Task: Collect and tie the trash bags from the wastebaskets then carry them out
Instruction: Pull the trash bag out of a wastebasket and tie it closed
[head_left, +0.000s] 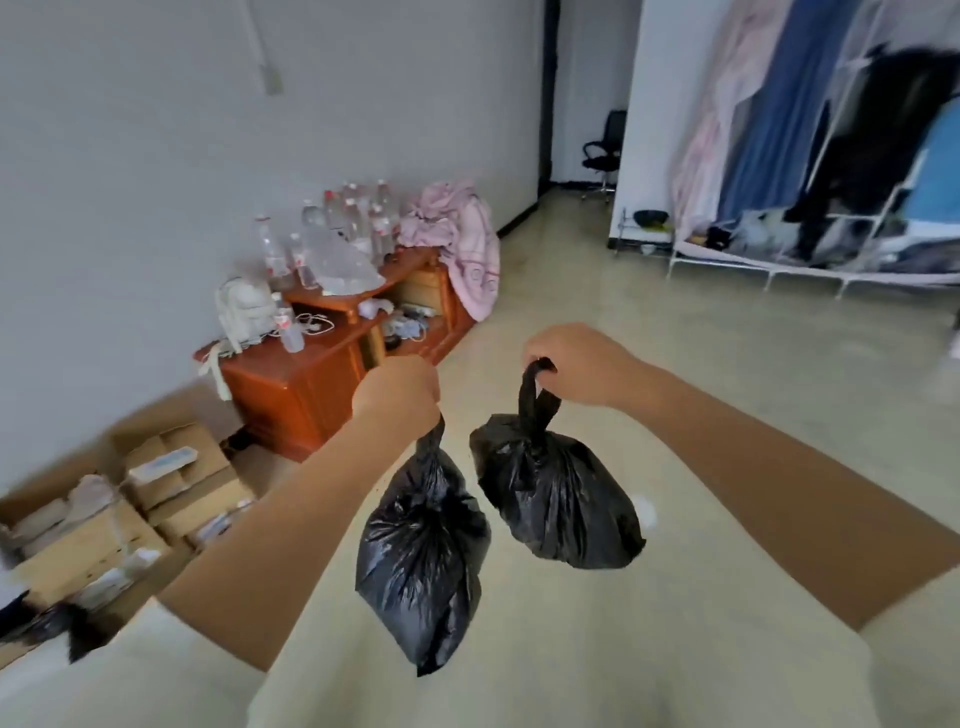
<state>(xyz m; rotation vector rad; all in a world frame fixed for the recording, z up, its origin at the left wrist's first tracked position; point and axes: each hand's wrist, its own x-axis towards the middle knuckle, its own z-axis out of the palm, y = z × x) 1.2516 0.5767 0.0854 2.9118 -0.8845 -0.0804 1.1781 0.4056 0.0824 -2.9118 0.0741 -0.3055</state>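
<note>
Two black trash bags hang in front of me above the pale floor, both knotted at the top. My left hand (397, 397) grips the neck of the left trash bag (423, 551), which hangs long and narrow. My right hand (576, 364) holds the looped handle of the right trash bag (556, 501), a rounder bundle hanging slightly higher. The two bags hang close together without clearly touching. No wastebasket is in view.
A low wooden cabinet (311, 384) with several plastic bottles (332, 234) and a pink cloth (462, 239) stands along the left wall. Cardboard boxes (104, 514) sit at the lower left. A clothes rack (831, 156) fills the right. A doorway with an office chair (605, 150) lies ahead.
</note>
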